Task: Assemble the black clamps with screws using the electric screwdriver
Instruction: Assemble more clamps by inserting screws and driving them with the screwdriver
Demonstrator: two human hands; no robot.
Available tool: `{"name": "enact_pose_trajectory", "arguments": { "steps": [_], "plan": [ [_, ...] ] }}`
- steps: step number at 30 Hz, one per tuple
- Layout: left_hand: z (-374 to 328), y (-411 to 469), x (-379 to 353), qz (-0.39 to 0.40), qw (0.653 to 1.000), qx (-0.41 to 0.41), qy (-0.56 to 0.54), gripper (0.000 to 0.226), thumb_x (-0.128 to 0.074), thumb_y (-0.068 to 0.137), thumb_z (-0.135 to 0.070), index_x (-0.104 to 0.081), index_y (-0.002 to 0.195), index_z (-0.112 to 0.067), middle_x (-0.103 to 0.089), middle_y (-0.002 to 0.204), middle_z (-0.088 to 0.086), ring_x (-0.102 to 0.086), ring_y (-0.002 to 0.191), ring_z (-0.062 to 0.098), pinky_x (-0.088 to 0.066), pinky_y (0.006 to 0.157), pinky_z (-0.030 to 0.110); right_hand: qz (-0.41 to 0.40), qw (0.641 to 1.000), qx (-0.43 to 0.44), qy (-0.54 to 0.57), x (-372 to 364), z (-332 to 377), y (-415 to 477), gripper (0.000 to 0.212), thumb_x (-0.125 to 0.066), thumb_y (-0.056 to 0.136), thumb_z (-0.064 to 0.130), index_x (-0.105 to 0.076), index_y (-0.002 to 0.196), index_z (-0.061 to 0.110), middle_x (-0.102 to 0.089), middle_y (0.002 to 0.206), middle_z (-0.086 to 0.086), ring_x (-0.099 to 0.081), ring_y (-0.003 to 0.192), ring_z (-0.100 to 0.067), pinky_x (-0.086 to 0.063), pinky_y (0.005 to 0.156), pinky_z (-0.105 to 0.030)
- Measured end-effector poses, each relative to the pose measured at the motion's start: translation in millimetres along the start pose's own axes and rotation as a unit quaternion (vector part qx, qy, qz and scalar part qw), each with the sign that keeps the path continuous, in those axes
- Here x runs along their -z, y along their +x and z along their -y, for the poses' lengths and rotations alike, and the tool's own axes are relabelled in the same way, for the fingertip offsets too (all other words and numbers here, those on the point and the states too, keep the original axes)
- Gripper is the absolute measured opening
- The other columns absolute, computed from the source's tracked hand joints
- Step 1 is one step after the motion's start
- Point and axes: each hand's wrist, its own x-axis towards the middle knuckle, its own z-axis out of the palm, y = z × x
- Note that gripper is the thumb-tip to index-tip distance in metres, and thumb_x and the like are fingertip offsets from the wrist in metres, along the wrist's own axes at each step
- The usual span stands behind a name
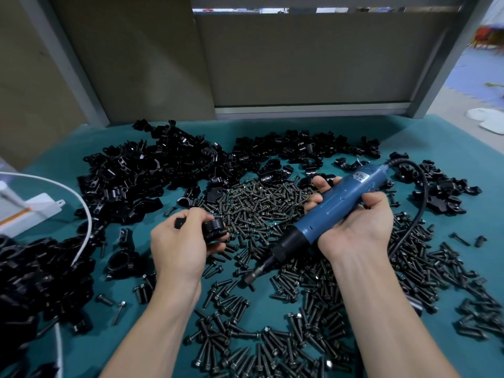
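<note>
Head view, the only one I have. My left hand [180, 241] is curled round a small black plastic clamp [215, 227], thumb and fingers pinching it above the screws. It looks light and rigid, with glossy faces that could slip, so I judge the safest hold is across its flat sides. That leaves the screw hole facing the tool.

My right hand [354, 222] is wrapped round the blue barrel of the corded electric screwdriver [335, 203], fingers over the far side and thumb on top. Its metal bit [252, 276] slants down and left, just above the loose screws and apart from the clamp. The tool looks the heaviest thing here. Its black cable [417, 214] loops off to the right and may tug, so a mid-barrel grip seems right.

The short dark hex-head screws [259, 208] lie scattered thickly between and below my hands on the teal bench mat [450, 148]. They are small, hard and apt to roll, so best picked up by the shank. I can't tell whether one already sits in the clamp.

The heap of loose black clamps [141, 170] is piled at the back and left. A white cable [81, 203] curves past a white box [30, 211] at the left edge.
</note>
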Motion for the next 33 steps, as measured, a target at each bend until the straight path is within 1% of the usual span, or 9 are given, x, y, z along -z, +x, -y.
{"name": "enact_pose_trajectory", "arguments": {
  "steps": [4, 9, 12, 16, 18, 20, 23, 28, 33],
  "plan": [
    [0.6, 0.0, -0.2, -0.001, 1.000, -0.001, 0.000, 0.017, -0.061, 0.090, -0.005, -0.070, 0.078, 0.003, -0.073, 0.081, 0.025, -0.076, 0.068, 0.037, -0.055, 0.048, 0.028, 0.025, 1.000, 0.008, 0.009, -2.2, 2.8, -1.8, 0.038, -0.054, 0.072, 0.029, -0.056, 0.106, 0.012, -0.069, 0.105, -0.019, -0.057, 0.072, -0.028, -0.050, 0.069, -0.036],
    [1.4, 1.1, 0.2, -0.001, 1.000, -0.006, 0.006, 0.017, -0.061, 0.091, -0.005, -0.070, 0.078, 0.003, -0.074, 0.082, 0.025, -0.076, 0.070, 0.037, -0.056, 0.049, 0.029, 0.002, 0.999, 0.031, -0.012, -9.1, -0.3, -2.5, 0.054, -0.046, 0.066, -0.001, -0.058, 0.118, 0.007, -0.067, 0.105, -0.014, -0.059, 0.077, -0.025, -0.054, 0.075, -0.035],
    [0.6, 1.4, 0.0, -0.003, 1.000, -0.005, 0.006, 0.017, -0.061, 0.091, -0.005, -0.070, 0.077, 0.002, -0.074, 0.074, 0.017, -0.076, 0.067, 0.034, -0.057, 0.050, 0.029, -0.026, 0.997, 0.058, -0.037, -13.8, 5.4, -2.2, 0.041, -0.046, 0.080, -0.011, -0.060, 0.116, 0.003, -0.068, 0.107, -0.013, -0.063, 0.078, -0.020, -0.056, 0.078, -0.031],
    [1.3, 2.0, 1.6, -0.015, 0.999, -0.017, 0.043, 0.019, -0.063, 0.089, -0.010, -0.070, 0.072, -0.007, -0.073, 0.067, 0.007, -0.073, 0.057, 0.025, -0.050, 0.043, 0.024, -0.031, 0.996, 0.074, -0.025, -13.3, 12.6, -2.7, 0.020, -0.063, 0.088, -0.006, -0.058, 0.105, 0.004, -0.069, 0.100, -0.016, -0.063, 0.068, -0.016, -0.055, 0.063, -0.025],
    [3.4, 2.2, 2.0, -0.030, 0.997, -0.025, 0.068, 0.029, -0.065, 0.087, -0.013, -0.070, 0.058, -0.020, -0.067, 0.059, -0.002, -0.063, 0.049, 0.019, -0.046, 0.042, 0.024, -0.027, 0.998, 0.064, 0.011, -11.8, 12.9, -3.5, 0.013, -0.060, 0.088, -0.005, -0.056, 0.097, 0.004, -0.068, 0.094, -0.018, -0.063, 0.066, -0.017, -0.054, 0.062, -0.025],
    [4.3, 1.9, 1.4, -0.038, 0.995, -0.030, 0.089, 0.032, -0.066, 0.086, -0.016, -0.070, 0.055, -0.025, -0.063, 0.054, -0.007, -0.057, 0.046, 0.015, -0.045, 0.042, 0.024, -0.034, 0.997, 0.057, 0.046, -10.8, 11.2, -4.3, 0.009, -0.057, 0.087, -0.004, -0.056, 0.091, 0.004, -0.067, 0.087, -0.018, -0.064, 0.065, -0.020, -0.055, 0.063, -0.026],
    [4.0, 0.0, -0.2, -0.027, 0.994, -0.036, 0.097, 0.029, -0.065, 0.087, -0.018, -0.073, 0.060, -0.027, -0.066, 0.056, -0.007, -0.058, 0.043, 0.013, -0.045, 0.042, 0.025, -0.048, 0.995, 0.058, 0.064, -11.4, 6.5, -4.6, 0.008, -0.056, 0.085, -0.002, -0.056, 0.088, 0.005, -0.064, 0.084, -0.014, -0.066, 0.066, -0.022, -0.056, 0.062, -0.027],
    [4.2, -3.3, -1.4, -0.007, 0.993, -0.050, 0.103, 0.021, -0.064, 0.084, -0.021, -0.074, 0.065, -0.023, -0.065, 0.057, -0.004, -0.057, 0.041, 0.014, -0.046, 0.042, 0.027, -0.041, 0.995, 0.067, 0.064, -12.2, 3.4, -5.2, 0.009, -0.052, 0.083, -0.002, -0.054, 0.085, 0.006, -0.064, 0.082, -0.014, -0.061, 0.062, -0.019, -0.054, 0.060, -0.025],
    [6.4, -3.5, -1.7, -0.002, 0.993, -0.051, 0.108, 0.017, -0.061, 0.072, -0.033, -0.074, 0.066, -0.023, -0.062, 0.054, -0.006, -0.058, 0.042, 0.009, -0.049, 0.046, 0.034, -0.036, 0.993, 0.085, 0.073, -11.7, 2.8, -5.3, 0.013, -0.050, 0.083, -0.004, -0.049, 0.083, 0.009, -0.060, 0.079, -0.012, -0.059, 0.059, -0.017, -0.051, 0.058, -0.023]
  ]
}}
